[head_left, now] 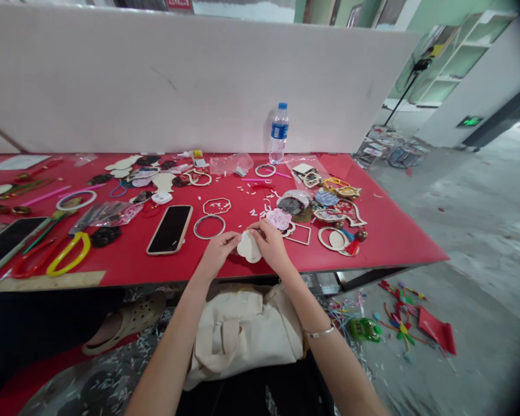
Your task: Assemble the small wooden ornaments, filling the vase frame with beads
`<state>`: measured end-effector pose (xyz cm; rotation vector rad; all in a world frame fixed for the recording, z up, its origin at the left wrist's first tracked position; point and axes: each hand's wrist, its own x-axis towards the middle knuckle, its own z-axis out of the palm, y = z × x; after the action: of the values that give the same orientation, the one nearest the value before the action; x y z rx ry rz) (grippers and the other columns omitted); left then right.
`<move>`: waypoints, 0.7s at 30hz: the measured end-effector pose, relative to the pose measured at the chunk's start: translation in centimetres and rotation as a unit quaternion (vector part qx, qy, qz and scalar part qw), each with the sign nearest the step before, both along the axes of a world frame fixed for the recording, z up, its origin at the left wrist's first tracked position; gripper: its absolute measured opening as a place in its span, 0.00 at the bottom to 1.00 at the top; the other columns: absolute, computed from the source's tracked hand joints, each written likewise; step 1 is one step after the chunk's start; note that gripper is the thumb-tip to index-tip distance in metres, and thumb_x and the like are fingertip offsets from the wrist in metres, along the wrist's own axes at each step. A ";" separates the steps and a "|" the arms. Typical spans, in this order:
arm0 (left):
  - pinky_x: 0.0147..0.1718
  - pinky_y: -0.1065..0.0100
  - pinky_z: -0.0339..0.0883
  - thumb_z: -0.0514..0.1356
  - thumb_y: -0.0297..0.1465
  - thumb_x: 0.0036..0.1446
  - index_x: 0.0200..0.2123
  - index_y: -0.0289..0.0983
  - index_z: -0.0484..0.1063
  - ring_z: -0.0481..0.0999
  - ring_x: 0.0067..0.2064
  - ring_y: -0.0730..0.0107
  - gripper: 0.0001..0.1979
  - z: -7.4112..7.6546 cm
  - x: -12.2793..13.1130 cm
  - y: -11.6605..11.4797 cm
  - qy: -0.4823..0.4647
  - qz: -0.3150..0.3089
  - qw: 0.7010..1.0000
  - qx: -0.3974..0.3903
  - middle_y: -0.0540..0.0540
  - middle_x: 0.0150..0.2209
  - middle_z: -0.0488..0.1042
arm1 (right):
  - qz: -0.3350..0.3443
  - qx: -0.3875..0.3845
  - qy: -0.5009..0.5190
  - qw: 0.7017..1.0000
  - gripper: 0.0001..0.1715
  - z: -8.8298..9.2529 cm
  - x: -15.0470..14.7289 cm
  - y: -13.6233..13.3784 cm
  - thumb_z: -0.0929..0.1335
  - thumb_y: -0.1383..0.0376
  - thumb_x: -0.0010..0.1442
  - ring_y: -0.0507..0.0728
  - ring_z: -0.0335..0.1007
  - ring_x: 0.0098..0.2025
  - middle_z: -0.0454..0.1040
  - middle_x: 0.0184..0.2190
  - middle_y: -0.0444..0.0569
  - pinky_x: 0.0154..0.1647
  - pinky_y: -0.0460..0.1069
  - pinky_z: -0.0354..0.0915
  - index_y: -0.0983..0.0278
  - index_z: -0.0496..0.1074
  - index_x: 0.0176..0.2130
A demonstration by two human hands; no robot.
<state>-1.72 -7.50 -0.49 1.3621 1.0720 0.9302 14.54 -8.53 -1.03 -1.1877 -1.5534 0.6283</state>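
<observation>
Between my two hands, just over the table's front edge, is a flat cream scalloped piece, shaped like a flower or cloud. My left hand pinches its left side, and the fingers of my right hand close on its upper right edge. Right behind my right hand lies a pink patterned flower-shaped piece. A round hoop rests on the table behind my left hand. Farther left is a phone with a dark screen.
The red table carries scattered craft pieces and white scraps. A water bottle stands by the white partition. Yellow-handled scissors lie at the left. A cream bag sits on my lap. A green bottle lies on the floor.
</observation>
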 end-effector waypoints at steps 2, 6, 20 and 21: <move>0.33 0.68 0.68 0.64 0.45 0.48 0.35 0.35 0.77 0.73 0.31 0.67 0.18 0.0 -0.1 0.0 0.009 -0.009 1.000 0.002 0.48 0.29 0.77 | -0.002 0.002 -0.003 1.000 0.08 -0.1 0.0 0.0 0.64 0.66 0.60 0.54 0.66 0.36 0.71 0.34 0.48 0.40 0.49 0.63 0.63 0.72 0.34; 0.33 0.69 0.68 0.64 0.44 0.49 0.37 0.36 0.77 0.74 0.31 0.67 0.18 0.1 -0.1 0.0 0.011 -0.030 0.999 0.008 0.47 0.30 0.77 | -0.009 0.017 -0.015 1.000 0.08 -0.2 0.0 0.0 0.63 0.67 0.60 0.54 0.66 0.36 0.70 0.34 0.48 0.40 0.48 0.63 0.62 0.72 0.34; 0.32 0.70 0.65 0.63 0.41 0.50 0.32 0.35 0.73 0.72 0.31 0.69 0.15 0.0 0.3 0.1 0.022 -0.055 0.997 0.044 0.49 0.28 0.74 | 0.020 -0.008 -0.034 0.999 0.06 -0.3 -0.2 0.2 0.67 0.65 0.59 0.54 0.68 0.35 0.72 0.30 0.46 0.37 0.48 0.61 0.62 0.73 0.31; 0.32 0.70 0.64 0.63 0.41 0.50 0.32 0.35 0.73 0.71 0.31 0.69 0.15 -0.1 0.3 0.1 0.026 -0.061 0.997 0.046 0.49 0.28 0.74 | 0.010 -0.010 -0.036 0.999 0.06 -0.3 -0.2 0.1 0.67 0.65 0.59 0.54 0.68 0.35 0.72 0.30 0.46 0.36 0.48 0.61 0.62 0.73 0.31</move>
<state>-1.39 -7.38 -0.57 1.5181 0.9844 0.8671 14.34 -8.39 -1.36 -1.2218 -1.6248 0.6218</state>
